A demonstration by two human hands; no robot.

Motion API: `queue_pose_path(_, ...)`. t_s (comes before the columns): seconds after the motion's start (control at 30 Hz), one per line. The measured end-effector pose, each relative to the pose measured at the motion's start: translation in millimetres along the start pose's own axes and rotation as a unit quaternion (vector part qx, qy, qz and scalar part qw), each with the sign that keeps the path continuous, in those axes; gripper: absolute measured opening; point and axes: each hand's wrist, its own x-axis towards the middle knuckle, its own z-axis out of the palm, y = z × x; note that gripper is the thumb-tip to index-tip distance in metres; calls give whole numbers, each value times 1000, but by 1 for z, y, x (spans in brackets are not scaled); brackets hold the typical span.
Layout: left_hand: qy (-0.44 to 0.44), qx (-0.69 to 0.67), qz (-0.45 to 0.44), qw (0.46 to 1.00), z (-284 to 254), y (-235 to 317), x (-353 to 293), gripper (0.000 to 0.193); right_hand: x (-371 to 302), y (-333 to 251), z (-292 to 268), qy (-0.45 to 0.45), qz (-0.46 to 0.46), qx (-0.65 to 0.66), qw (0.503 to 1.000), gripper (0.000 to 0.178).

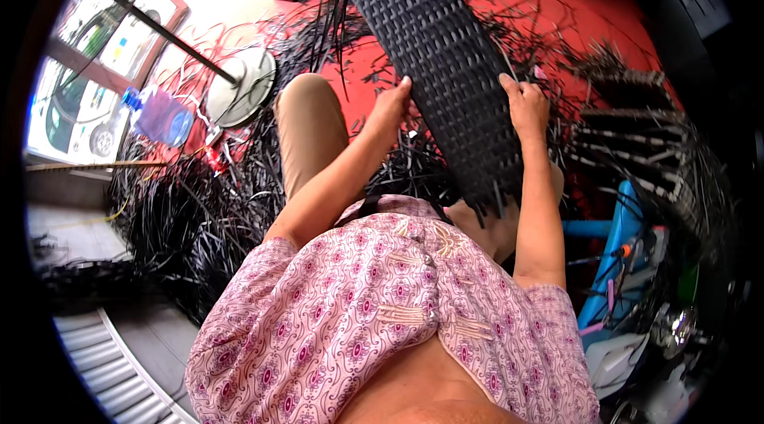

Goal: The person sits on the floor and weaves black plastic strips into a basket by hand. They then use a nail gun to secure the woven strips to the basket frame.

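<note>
A long black woven panel (446, 50) of flat plastic strips slants from the top of the view down to my lap. At its lower end, loose strip ends (493, 199) stick out. My left hand (391, 108) is closed on the panel's left edge, thumb on the near side and fingers partly hidden by it. On the opposite edge my right hand (527, 109) is closed too, its thumb and forefinger pinched at the rim. A thin strip end rises beside that thumb. Whatever lies under the panel is hidden.
Heaps of loose black strips (183, 225) cover much of the red floor (589, 10). A round pale stand base (243, 85) with a pole and a large clear bottle (165, 117) are at left. Bundled strips (629, 141) and a blue frame (609, 265) lie at right.
</note>
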Motion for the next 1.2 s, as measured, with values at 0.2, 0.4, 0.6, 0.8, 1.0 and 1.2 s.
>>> queue_pose_path(0.2,10,-68,79,995,13,2,7,39,28,46,14,-70,-9,172,983,63)
queue_pose_path(0.4,-66,149,60,985,-11,-137,7,50,121,40,97,-94,101,29,990,50)
queue_pose_path(0.6,-109,471,176,858,-3,-65,26,30,97,11,109,-2,76,65,995,55)
queue_pose_path(0.8,8,781,354,514,-26,-135,50,29,51,6,91,171,-15,48,984,56)
queue_pose_path(1.0,23,249,201,947,-28,-176,49,58,-41,63,102,50,-49,41,997,36)
queue_pose_path(1.2,24,204,311,928,0,-107,50,45,-25,95,144,58,139,509,847,53)
